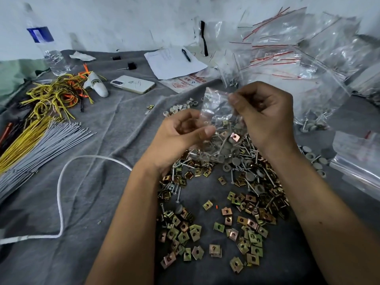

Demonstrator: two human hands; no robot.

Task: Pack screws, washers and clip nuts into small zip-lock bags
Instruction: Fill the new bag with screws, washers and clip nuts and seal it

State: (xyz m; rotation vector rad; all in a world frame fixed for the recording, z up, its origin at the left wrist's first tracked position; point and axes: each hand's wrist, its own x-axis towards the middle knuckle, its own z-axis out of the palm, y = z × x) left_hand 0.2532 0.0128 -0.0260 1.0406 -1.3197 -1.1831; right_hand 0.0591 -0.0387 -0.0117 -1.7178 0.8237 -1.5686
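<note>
Grey cloth (pixel 102 161) covers the whole surface, creased and rumpled, and it runs up to a scuffed white wall (pixel 123 21) at the top of the frame. Writing is scarce: a bottle (pixel 48 50) at upper left has a blue label too blurred to read, and a printed bag (pixel 185 82) near the middle top shows red characters and a "5", the rest illegible. A sheet of paper (pixel 174 61) with a pen (pixel 186 55) lies just above it, and a phone (pixel 132 84) to its left. At centre both hands hold one small clear bag (pixel 218 124) above the heap: the right hand (pixel 265 114) pinches its upper edge with curled fingers, while the left hand (pixel 181 132) grips its lower left side, thumb pressed on the plastic. Screws, grey washers and a clip nut show through the bag. Below and between the forearms lie loose clip nuts (pixel 216 229), brassy and square, with screws (pixel 253 159) and washers (pixel 244 175) mixed in nearer the hands. Filled zip bags (pixel 298 58) with red strips pile up at upper right. Yellow and orange wires (pixel 55 95), grey rods (pixel 47 140) and a white cord (pixel 61 192) sit at left.
</note>
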